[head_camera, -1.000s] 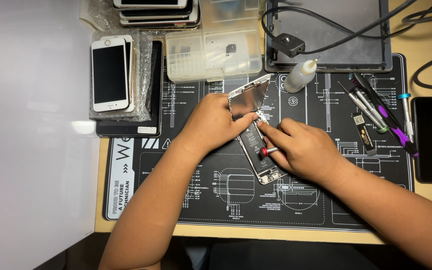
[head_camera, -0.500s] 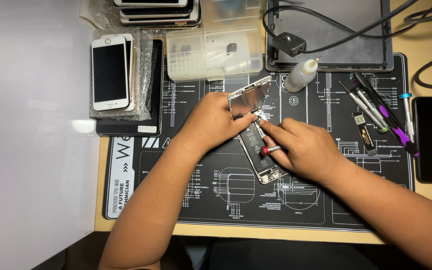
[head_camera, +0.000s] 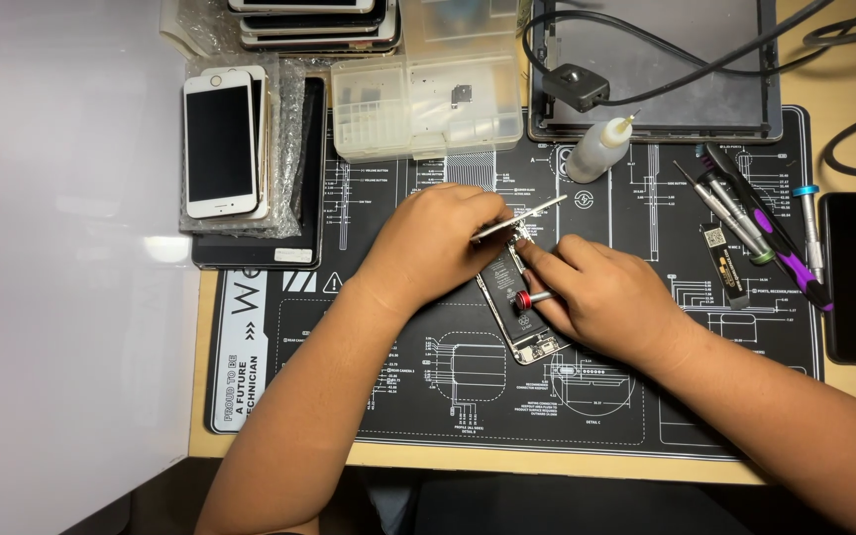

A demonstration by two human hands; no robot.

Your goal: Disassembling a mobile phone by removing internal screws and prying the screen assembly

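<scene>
Opened phone (head_camera: 519,307) on mat (head_camera: 398,396), between both hands

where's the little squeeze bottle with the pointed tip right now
In the head view, the squeeze bottle lies tilted on the black work mat, up and right of centre, just below the grey tablet and right of the clear parts box.

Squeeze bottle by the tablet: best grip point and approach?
Take the squeeze bottle around its white body, coming from the lower left over bare mat. It leans with its thin nozzle pointing up-right toward the tablet and cable, so that end probably gives poor purchase.
</scene>
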